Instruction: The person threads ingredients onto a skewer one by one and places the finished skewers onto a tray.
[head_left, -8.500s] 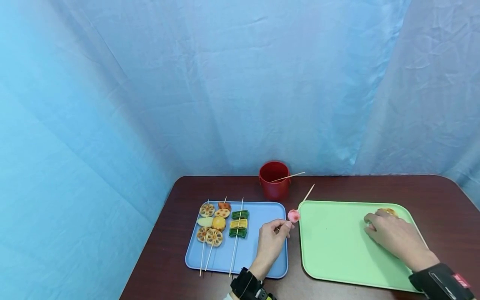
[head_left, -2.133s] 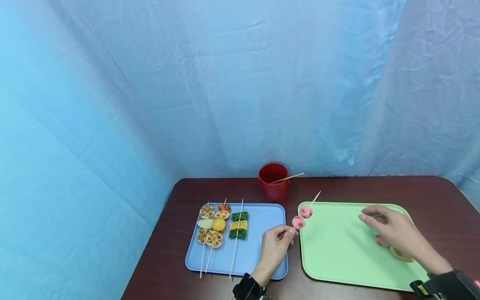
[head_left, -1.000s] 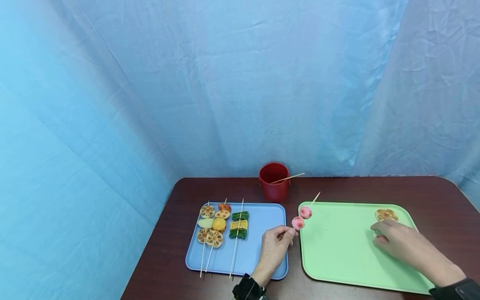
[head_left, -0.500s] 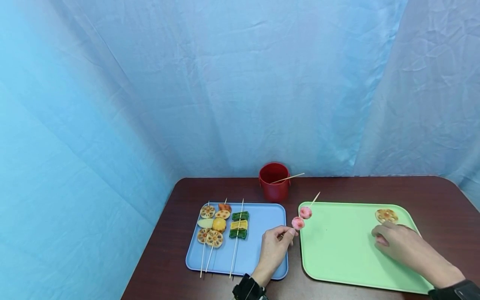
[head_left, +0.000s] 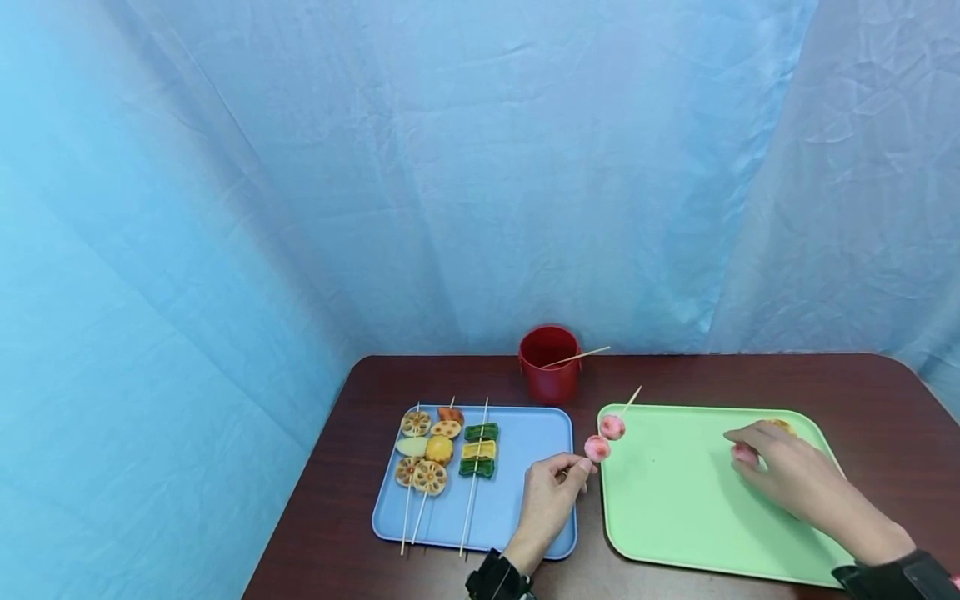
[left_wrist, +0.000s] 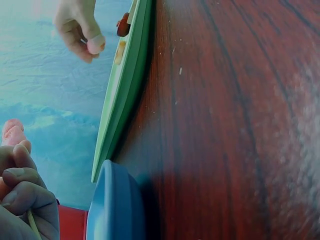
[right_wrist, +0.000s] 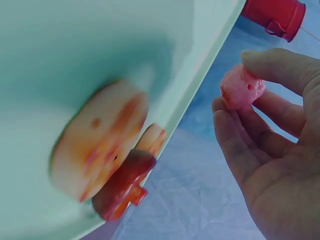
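Note:
My left hand point(head_left: 547, 496) pinches a bamboo skewer point(head_left: 632, 397) above the gap between the two trays. Threaded on it are two pink balls point(head_left: 597, 448), its pointed tip slanting up and right. Over the green tray point(head_left: 675, 500), my right hand point(head_left: 806, 479) holds a third pink ball point(right_wrist: 242, 87) between thumb and fingers; a small hole shows in its side. Below that hand, the right wrist view shows a pale browned slice point(right_wrist: 100, 145), a reddish-brown mushroom-shaped piece point(right_wrist: 125, 185) and another slice point(right_wrist: 151, 137) on the tray. From the head, the hand mostly hides them.
On the left, a blue tray point(head_left: 525, 425) carries skewers of lotus root slices point(head_left: 430, 478) and other pieces, plus a green and yellow skewer point(head_left: 478, 467). Behind it stands a red bucket point(head_left: 551, 385) with a loose stick point(head_left: 592, 352) leaning out. Blue cloth point(head_left: 525, 167) hangs behind the table.
A second pink ball has joined the first on the skewer since the oldest frame. In the last half second my right hand has lifted leftward with another pink ball; my left hand stays put.

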